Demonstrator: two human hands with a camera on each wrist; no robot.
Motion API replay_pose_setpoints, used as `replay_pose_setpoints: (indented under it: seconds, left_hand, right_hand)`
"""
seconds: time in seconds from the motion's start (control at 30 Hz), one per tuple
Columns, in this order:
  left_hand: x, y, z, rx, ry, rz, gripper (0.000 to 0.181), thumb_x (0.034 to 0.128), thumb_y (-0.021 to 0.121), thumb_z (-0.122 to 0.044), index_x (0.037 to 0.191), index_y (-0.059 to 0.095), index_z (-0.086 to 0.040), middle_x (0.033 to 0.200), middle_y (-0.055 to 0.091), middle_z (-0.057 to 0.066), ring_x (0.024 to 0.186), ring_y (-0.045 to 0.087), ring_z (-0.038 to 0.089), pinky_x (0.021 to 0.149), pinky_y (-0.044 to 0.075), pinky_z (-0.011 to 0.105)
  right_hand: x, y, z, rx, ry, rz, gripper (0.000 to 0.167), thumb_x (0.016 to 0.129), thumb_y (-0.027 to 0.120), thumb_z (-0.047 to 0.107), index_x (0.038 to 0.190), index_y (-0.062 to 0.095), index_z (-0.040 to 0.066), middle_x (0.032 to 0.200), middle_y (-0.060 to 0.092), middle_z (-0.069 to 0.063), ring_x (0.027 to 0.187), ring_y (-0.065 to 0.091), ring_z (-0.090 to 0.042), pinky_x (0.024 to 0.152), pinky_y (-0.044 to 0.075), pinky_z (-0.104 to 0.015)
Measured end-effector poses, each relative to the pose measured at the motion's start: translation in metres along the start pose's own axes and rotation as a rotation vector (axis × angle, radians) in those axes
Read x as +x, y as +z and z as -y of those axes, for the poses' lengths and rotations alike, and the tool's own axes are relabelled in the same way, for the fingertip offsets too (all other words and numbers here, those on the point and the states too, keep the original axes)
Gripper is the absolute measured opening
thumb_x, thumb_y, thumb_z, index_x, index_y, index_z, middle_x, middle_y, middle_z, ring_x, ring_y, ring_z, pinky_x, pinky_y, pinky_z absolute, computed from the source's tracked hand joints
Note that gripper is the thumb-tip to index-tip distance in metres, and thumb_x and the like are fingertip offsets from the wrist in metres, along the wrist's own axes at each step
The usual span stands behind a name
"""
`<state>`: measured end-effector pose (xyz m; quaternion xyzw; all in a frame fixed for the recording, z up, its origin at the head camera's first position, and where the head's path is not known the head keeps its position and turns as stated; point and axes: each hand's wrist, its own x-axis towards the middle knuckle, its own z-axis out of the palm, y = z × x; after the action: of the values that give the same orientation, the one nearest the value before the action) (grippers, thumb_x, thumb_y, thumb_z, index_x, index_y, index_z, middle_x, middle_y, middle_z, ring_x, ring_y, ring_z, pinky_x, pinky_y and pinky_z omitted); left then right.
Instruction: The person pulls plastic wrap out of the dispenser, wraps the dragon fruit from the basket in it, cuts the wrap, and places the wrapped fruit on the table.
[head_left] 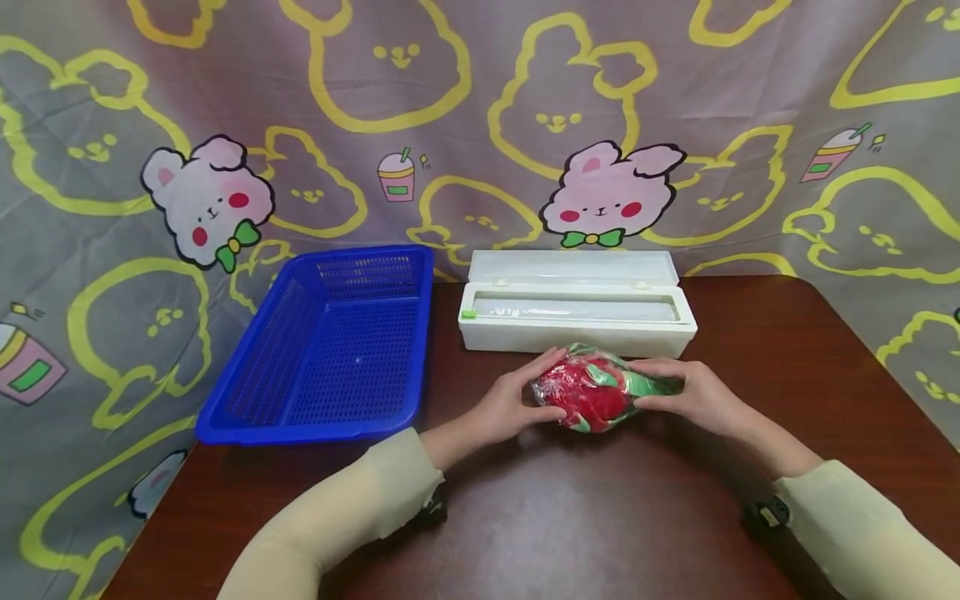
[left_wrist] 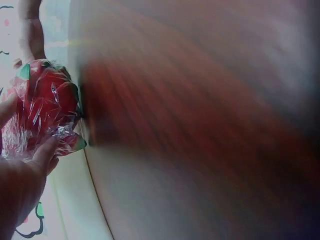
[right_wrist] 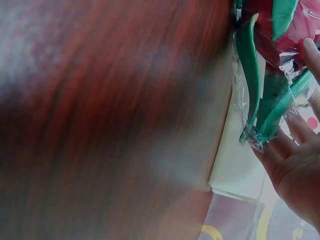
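A red dragon fruit [head_left: 588, 392] with green scales is covered in clear cling film, just in front of a white box. My left hand [head_left: 510, 407] grips its left end, with thumb and fingers on either side. At the other end, my right hand [head_left: 693, 392] holds the green tips between thumb and fingers. In the left wrist view, shiny wrinkled film lies over the red side of the dragon fruit [left_wrist: 47, 107], under the thumb. The right wrist view shows film bunched around the long green tips [right_wrist: 252, 75]. The fruit's underside is hidden in the head view.
Behind the fruit stands the white cling film dispenser [head_left: 577, 337], lid raised, with a film roll [head_left: 585, 311] inside and a green slider [head_left: 468, 315] at its left. A blue plastic basket [head_left: 307, 432] sits to the left. A patterned curtain [head_left: 480, 100] hangs behind the brown table [head_left: 570, 517].
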<state>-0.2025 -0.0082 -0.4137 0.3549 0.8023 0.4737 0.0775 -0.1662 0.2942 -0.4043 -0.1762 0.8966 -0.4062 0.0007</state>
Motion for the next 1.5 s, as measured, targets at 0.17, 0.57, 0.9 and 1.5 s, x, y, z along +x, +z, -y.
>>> replay_pose_setpoints:
  seconds: [0.17, 0.57, 0.9, 1.5]
  left_hand:
    - [0.003, -0.003, -0.004, -0.063, -0.049, 0.001, 0.073, 0.0808, 0.081, -0.017, 0.145, 0.047, -0.020, 0.139, 0.054, 0.008, 0.123, 0.052, 0.019, 0.101, 0.040, 0.029]
    - [0.004, -0.010, -0.006, -0.104, -0.178, 0.062, 0.049, 0.0904, 0.071, -0.027, 0.137, 0.056, -0.023, 0.122, 0.061, 0.004, 0.092, 0.063, 0.013, 0.075, 0.056, 0.036]
    - [0.001, -0.011, -0.008, 0.398, 0.127, 0.125, 0.070, 0.0909, 0.066, -0.043, 0.150, 0.038, -0.020, 0.155, 0.033, -0.003, 0.142, 0.025, 0.015, 0.106, 0.037, 0.039]
    - [0.007, -0.014, 0.000, 0.425, 0.225, 0.136, 0.086, 0.0768, 0.080, -0.041, 0.150, 0.039, -0.025, 0.154, 0.034, -0.007, 0.127, 0.044, 0.015, 0.100, 0.041, 0.028]
  right_hand:
    - [-0.003, -0.002, 0.002, 0.096, 0.031, 0.026, 0.045, 0.081, 0.080, 0.019, 0.123, 0.067, 0.005, 0.111, 0.069, -0.010, 0.088, 0.059, -0.016, 0.065, 0.054, -0.028]
    - [0.000, 0.000, 0.001, 0.032, -0.033, 0.107, 0.031, 0.091, 0.070, 0.017, 0.119, 0.069, 0.003, 0.104, 0.072, -0.002, 0.088, 0.061, -0.005, 0.074, 0.051, -0.024]
    - [0.005, 0.001, 0.001, -0.074, 0.060, 0.100, 0.036, 0.092, 0.068, 0.028, 0.119, 0.070, 0.004, 0.100, 0.073, -0.001, 0.082, 0.059, -0.008, 0.068, 0.047, -0.025]
    - [-0.001, 0.005, 0.008, -0.119, -0.115, 0.037, 0.082, 0.073, 0.086, 0.028, 0.144, 0.047, 0.010, 0.137, 0.054, -0.013, 0.119, 0.050, -0.029, 0.087, 0.051, -0.047]
